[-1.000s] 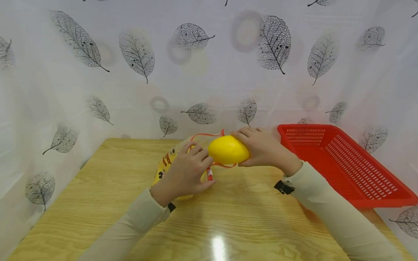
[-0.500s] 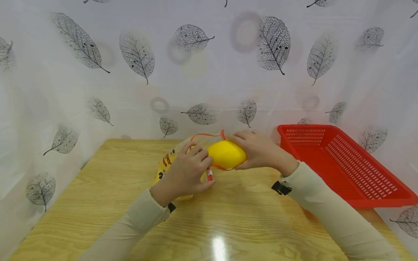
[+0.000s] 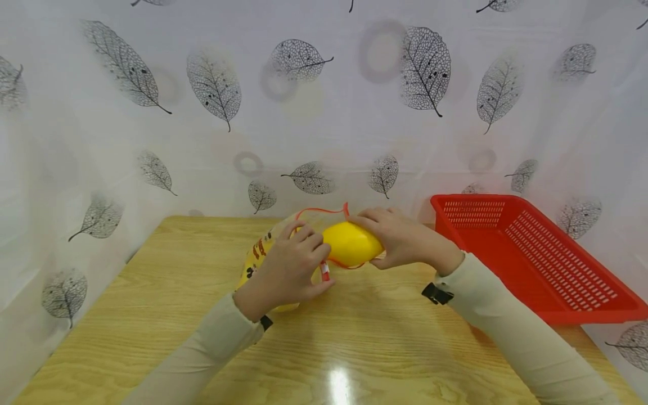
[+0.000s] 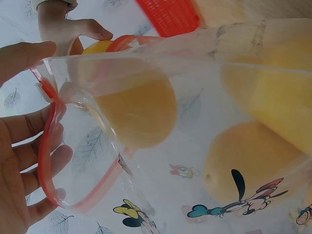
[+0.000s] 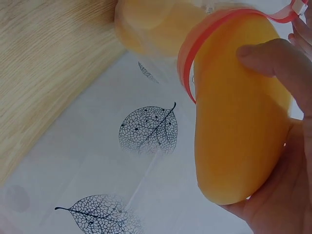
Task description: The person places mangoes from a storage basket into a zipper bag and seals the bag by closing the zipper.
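Observation:
In the head view my right hand (image 3: pixel 397 236) grips a smooth yellow mango (image 3: pixel 352 243), thumb and fingers on opposite sides. The mango's left end lies at the red-edged mouth of a clear zip bag (image 3: pixel 257 253) printed with cartoon figures. My left hand (image 3: pixel 291 261) holds that mouth spread, with the thumb at one edge and the fingers along the red zip strip (image 4: pixel 45 165). Through the plastic in the left wrist view, the held mango's end shows inside the mouth, and more yellow mangoes (image 4: pixel 248 161) lie deeper in the bag. In the right wrist view the strip (image 5: pixel 187 61) crosses beside the mango.
A red plastic basket (image 3: pixel 526 264) with slotted sides stands at the right of the wooden table (image 3: pixel 167 315). A pale curtain (image 3: pixel 334 129) with leaf prints hangs behind the table and along its sides.
My right hand has moved slightly left and down with the mango, bringing it closer into the bag's mouth. My left hand and the bag have stayed in place.

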Tool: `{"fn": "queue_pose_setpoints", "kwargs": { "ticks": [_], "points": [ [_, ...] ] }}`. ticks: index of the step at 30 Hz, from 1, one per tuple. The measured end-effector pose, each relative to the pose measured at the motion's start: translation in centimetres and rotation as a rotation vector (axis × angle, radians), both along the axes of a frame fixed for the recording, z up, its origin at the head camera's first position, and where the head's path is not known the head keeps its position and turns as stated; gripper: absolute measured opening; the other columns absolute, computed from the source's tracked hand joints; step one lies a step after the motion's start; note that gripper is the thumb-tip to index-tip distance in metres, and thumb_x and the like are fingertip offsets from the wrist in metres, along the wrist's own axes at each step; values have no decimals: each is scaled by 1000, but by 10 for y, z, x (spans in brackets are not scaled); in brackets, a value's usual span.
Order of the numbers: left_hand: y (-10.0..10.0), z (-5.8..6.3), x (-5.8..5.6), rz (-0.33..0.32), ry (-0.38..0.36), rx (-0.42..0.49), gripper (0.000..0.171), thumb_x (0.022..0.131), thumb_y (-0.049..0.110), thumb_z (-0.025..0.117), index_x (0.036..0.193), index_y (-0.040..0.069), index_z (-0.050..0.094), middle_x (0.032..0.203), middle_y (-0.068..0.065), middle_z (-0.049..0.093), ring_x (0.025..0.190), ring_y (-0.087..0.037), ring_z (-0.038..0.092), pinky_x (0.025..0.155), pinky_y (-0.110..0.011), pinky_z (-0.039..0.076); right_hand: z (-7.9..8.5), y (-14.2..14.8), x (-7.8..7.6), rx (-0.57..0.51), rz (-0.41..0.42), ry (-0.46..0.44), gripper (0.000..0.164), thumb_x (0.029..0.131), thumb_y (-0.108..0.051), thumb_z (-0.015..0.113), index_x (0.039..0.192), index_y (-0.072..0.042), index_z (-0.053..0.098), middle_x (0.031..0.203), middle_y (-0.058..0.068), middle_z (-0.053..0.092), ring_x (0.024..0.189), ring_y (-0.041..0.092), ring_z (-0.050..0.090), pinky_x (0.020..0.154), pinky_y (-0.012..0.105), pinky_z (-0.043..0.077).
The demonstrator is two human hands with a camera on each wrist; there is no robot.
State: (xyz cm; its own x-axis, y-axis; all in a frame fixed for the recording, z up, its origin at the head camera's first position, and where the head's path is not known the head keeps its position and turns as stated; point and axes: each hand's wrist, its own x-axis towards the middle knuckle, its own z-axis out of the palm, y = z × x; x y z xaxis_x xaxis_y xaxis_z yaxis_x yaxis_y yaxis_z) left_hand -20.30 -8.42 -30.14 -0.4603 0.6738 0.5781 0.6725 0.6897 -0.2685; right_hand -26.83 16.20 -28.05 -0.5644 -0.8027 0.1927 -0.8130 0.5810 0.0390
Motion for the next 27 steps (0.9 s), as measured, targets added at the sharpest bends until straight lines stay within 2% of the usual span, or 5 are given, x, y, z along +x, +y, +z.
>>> {"fn": "queue_pose_setpoints", "kwargs": {
  "ticks": [8, 15, 24, 27],
  "points": [
    [0, 0, 0, 1, -3, -3, 39, 69, 49, 72, 79, 15, 57, 81, 1, 60, 85, -19, 52, 97, -43, 39, -4, -2, 1, 1, 23, -12, 82, 67, -20, 75, 140, -9, 39, 130, 10, 50, 115, 27, 50, 95, 49, 41],
    [0, -1, 0, 2, -3, 1, 39, 69, 49, 72, 79, 15, 57, 82, 1, 59, 86, -19, 52, 97, -42, 38, -7, -5, 0, 2, 47, -18, 83, 68, -14, 75, 141, -8, 37, 131, 12, 50, 117, 28, 49, 99, 49, 40],
    [-1, -1, -1, -8, 20, 2, 39, 69, 47, 72, 78, 14, 55, 80, 1, 59, 85, -19, 52, 97, -42, 39, -11, -9, -4, -37, 78, -1, 81, 69, -22, 79, 139, -5, 40, 130, 14, 51, 114, 29, 53, 97, 44, 46],
    [-1, -1, -2, -4, 23, 3, 38, 69, 47, 71, 78, 14, 55, 80, 1, 59, 84, -19, 52, 96, -41, 38, -11, -9, -5, -61, 59, -9, 80, 70, -26, 81, 137, -6, 42, 130, 13, 51, 112, 27, 55, 96, 41, 48]
  ]
}}
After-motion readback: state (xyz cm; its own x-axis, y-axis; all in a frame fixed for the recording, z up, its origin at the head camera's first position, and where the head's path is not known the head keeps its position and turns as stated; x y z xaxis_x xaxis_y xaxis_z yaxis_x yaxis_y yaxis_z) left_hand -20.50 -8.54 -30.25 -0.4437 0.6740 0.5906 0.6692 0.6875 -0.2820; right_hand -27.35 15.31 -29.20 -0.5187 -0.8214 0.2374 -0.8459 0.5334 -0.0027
